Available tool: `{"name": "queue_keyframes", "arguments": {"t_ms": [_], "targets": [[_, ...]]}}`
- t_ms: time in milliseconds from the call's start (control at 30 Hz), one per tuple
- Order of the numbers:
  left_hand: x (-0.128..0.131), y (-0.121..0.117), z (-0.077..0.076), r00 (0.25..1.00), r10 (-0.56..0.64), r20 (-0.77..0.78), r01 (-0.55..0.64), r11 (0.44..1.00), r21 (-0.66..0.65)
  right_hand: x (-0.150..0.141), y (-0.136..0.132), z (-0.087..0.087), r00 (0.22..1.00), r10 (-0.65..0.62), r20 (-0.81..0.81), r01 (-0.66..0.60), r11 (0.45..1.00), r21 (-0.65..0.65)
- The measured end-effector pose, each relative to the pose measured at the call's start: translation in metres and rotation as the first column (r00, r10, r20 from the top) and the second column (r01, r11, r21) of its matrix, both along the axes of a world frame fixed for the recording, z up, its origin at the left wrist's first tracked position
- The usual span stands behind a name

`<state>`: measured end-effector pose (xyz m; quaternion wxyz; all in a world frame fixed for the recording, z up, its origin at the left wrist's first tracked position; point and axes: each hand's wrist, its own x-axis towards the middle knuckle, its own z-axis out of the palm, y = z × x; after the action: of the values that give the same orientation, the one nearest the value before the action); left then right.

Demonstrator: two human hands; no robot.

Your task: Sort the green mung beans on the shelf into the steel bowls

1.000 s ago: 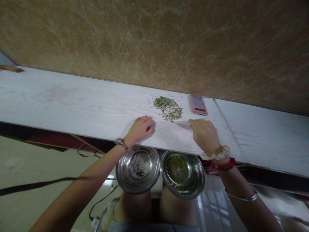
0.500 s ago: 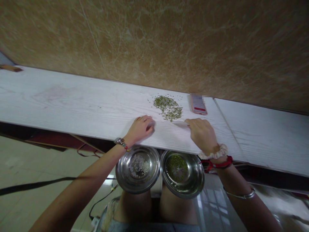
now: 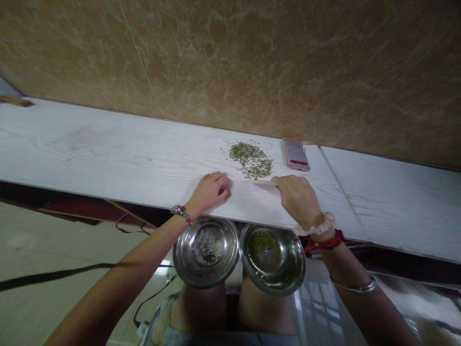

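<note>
A loose patch of small green beans point(image 3: 252, 158), which look like mung beans, lies spread on the white wood-grain tabletop point(image 3: 126, 144). My right hand point(image 3: 297, 197) is closed in a pinch on a thin white sheet point(image 3: 265, 184), whose tip points left just below the beans. My left hand point(image 3: 212, 190) rests on the tabletop to the lower left of the beans. Its fingers are curled in, and anything under them is hidden. Below the table edge, one metal bowl point(image 3: 183, 269) contains white grains point(image 3: 208, 246); a second metal bowl point(image 3: 293, 269) has green beans point(image 3: 264, 247) in it.
A phone point(image 3: 297, 154) in a pink case lies right of the beans, near the marbled brown wall point(image 3: 230, 67). The bowls sit side by side over my knees. A brown object point(image 3: 16, 101) lies at the far left. A dark strap point(image 3: 54, 276) crosses at lower left.
My right hand has shifted slightly left with the white sheet. My left hand, the bowls and the phone stay where they were.
</note>
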<state>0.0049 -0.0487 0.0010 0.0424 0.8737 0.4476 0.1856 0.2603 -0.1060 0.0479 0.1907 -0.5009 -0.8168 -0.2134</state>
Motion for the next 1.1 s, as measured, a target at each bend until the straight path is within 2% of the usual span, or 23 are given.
{"name": "queue_keyframes", "arguments": {"t_ms": [200,367,500,600,667,833,1100], "targets": [[0.0,0.001,0.0,1.0,-0.002,0.001,0.002,1.0,0.006,0.006,-0.007,0.0,0.998,0.069,-0.012,-0.069,0.998,0.009],[-0.001,0.001,-0.001,1.0,-0.008,0.001,0.008,1.0,0.011,0.012,-0.015,0.005,0.998,0.059,-0.024,-0.059,0.998,-0.005],[-0.001,0.0,-0.001,1.0,0.001,0.003,-0.001,1.0,0.006,0.018,-0.018,0.008,0.999,-0.045,-0.015,0.045,0.997,0.056],[-0.001,0.0,-0.001,1.0,-0.001,0.01,0.001,1.0,0.013,0.023,-0.018,0.006,0.985,-0.172,0.022,0.171,0.984,0.043],[-0.002,0.0,-0.001,1.0,-0.01,0.011,0.01,1.0,0.026,0.023,-0.018,0.004,0.976,-0.21,0.049,0.21,0.978,0.015],[-0.002,-0.001,0.001,1.0,-0.011,-0.003,0.011,1.0,0.022,0.011,-0.02,0.007,0.973,-0.198,0.118,0.201,0.979,-0.021],[-0.005,-0.003,0.003,0.999,-0.032,0.017,0.032,0.999,0.014,-0.023,-0.023,0.017,0.989,-0.088,0.121,0.1,0.99,-0.099]]}}
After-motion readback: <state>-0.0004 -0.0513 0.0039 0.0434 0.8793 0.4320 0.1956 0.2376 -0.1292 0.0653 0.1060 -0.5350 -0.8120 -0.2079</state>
